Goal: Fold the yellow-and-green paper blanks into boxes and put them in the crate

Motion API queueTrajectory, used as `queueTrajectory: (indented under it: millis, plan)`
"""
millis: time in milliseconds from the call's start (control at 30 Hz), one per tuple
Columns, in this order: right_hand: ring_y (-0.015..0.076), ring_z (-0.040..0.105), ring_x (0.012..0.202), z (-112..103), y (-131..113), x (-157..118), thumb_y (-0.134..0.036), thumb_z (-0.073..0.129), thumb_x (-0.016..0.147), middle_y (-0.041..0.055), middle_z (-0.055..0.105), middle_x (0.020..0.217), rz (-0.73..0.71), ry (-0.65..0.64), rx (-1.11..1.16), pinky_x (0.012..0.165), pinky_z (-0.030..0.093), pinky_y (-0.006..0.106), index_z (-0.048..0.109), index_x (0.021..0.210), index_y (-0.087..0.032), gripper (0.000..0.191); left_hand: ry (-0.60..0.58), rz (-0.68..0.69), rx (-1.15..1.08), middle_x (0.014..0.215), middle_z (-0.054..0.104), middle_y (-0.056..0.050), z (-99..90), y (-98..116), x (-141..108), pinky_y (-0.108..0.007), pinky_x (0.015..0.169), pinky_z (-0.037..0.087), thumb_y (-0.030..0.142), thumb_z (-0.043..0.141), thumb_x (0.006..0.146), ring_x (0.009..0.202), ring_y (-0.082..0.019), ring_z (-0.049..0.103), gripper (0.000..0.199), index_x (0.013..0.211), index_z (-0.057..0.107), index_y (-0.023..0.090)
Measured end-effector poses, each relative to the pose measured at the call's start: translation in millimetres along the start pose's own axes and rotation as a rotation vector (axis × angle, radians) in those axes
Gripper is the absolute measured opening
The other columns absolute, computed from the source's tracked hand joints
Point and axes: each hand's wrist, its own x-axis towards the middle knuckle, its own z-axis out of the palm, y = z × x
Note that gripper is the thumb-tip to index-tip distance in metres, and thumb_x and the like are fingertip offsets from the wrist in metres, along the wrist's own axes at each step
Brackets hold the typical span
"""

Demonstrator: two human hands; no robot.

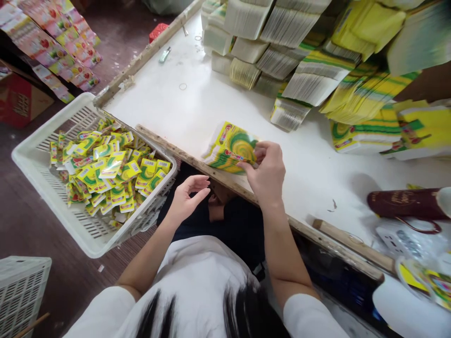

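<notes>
A small stack of yellow-green printed cards (232, 145) lies on the white tabletop near its front edge. My right hand (266, 171) pinches the stack's right side between thumb and fingers; whether it grips one card or several I cannot tell. My left hand (190, 195) hovers just off the table edge, left of the stack, fingers curved and apart from the thumb, with nothing in it. To its left, a white plastic basket (38, 157) holds a heap of small folded yellow-green packets (112, 171).
Tall bundles of printed cards (313, 77) fill the back right of the table (165, 98). A dark red cylinder (405, 204) lies at right, near a wooden strip (352, 244). Pink printed sheets (52, 42) hang at upper left. Another white crate (23, 291) stands on the floor.
</notes>
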Motion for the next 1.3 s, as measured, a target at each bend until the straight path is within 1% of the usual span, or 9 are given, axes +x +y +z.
queueTrajectory:
  millis: [200,367,500,700,900,1000,1100,1233,1300]
  plan:
    - [0.0188,0.06,0.078,-7,-43,-36,-0.022,0.076,0.079,0.0005,0.059,0.092,-0.136,-0.217,0.271,0.075,0.057,0.036,0.049,0.126,-0.026,0.055,0.086,0.106,-0.361,0.107,0.07,-0.006,20.3,14,-1,-0.036,0.086,0.056,0.057,0.087,0.06,0.102,-0.024,0.068,0.065,0.11,0.061,0.024]
    - [0.017,0.064,0.084,19,-71,-85,-0.028,0.073,0.086,0.0029,0.062,0.1,-0.116,-0.532,0.705,0.074,0.059,0.029,0.047,0.131,-0.028,0.053,0.439,0.226,-0.626,0.076,0.055,-0.001,25.2,34,10,-0.034,0.073,0.053,0.075,0.06,0.077,0.074,-0.018,0.06,0.053,0.086,0.055,0.022]
    - [0.0183,0.066,0.088,40,-73,-97,-0.033,0.077,0.083,0.0038,0.065,0.101,-0.061,-0.568,0.714,0.077,0.059,0.03,0.051,0.131,-0.026,0.055,0.549,0.259,-0.626,0.07,0.045,0.002,14.4,29,12,-0.027,0.062,0.045,0.076,0.064,0.074,0.06,-0.012,0.045,0.056,0.08,0.049,0.022]
    - [0.0149,0.066,0.081,40,-57,-78,-0.022,0.064,0.092,0.0022,0.068,0.094,-0.144,-0.421,0.566,0.07,0.056,0.024,0.064,0.118,-0.025,0.026,0.367,0.193,-0.415,0.084,0.062,-0.003,-2.3,3,-1,-0.031,0.07,0.051,0.086,0.071,0.051,0.075,-0.017,0.058,0.077,0.09,0.062,0.02]
    - [0.0107,0.065,0.07,13,-47,-64,-0.013,0.061,0.093,-0.0014,0.069,0.084,-0.343,-0.401,0.487,0.063,0.052,0.02,0.07,0.107,-0.025,0.02,0.312,0.134,-0.312,0.074,0.071,-0.004,-26.4,4,-12,-0.031,0.071,0.053,0.054,0.079,0.075,0.069,-0.018,0.066,0.038,0.082,0.072,0.018]
    - [0.0155,0.065,0.08,0,-40,-57,-0.011,0.059,0.094,0.0026,0.07,0.091,-0.473,-0.357,0.298,0.072,0.052,0.027,0.071,0.117,-0.025,0.029,0.124,0.193,-0.228,0.113,0.074,-0.013,-52.9,21,-18,-0.042,0.095,0.052,0.074,0.068,0.073,0.106,-0.031,0.069,0.071,0.117,0.07,0.019]
    - [0.021,0.062,0.087,-6,-41,-53,-0.009,0.053,0.096,0.0043,0.072,0.09,-0.648,-0.324,0.107,0.085,0.049,0.036,0.073,0.114,-0.024,0.032,-0.068,0.238,0.059,0.144,0.056,-0.017,-68.0,43,-24,-0.049,0.114,0.037,0.081,0.073,0.058,0.134,-0.038,0.052,0.11,0.147,0.046,0.022]
    - [0.0224,0.062,0.099,-2,-53,-63,-0.014,0.053,0.097,0.0043,0.072,0.098,-0.755,-0.331,0.184,0.11,0.038,0.046,0.07,0.117,-0.028,0.03,-0.241,0.118,0.494,0.143,0.055,-0.018,-48.6,53,-26,-0.05,0.11,0.043,0.049,0.09,0.06,0.128,-0.037,0.056,0.104,0.147,0.04,0.02]
    - [0.0268,0.058,0.118,0,-54,-69,-0.021,0.065,0.092,0.0057,0.068,0.118,-0.587,-0.279,0.286,0.12,0.026,0.053,0.063,0.128,-0.034,0.038,-0.178,0.089,0.544,0.13,0.062,-0.014,-33.7,47,-24,-0.044,0.1,0.05,0.037,0.083,0.07,0.116,-0.031,0.063,0.08,0.139,0.045,0.02]
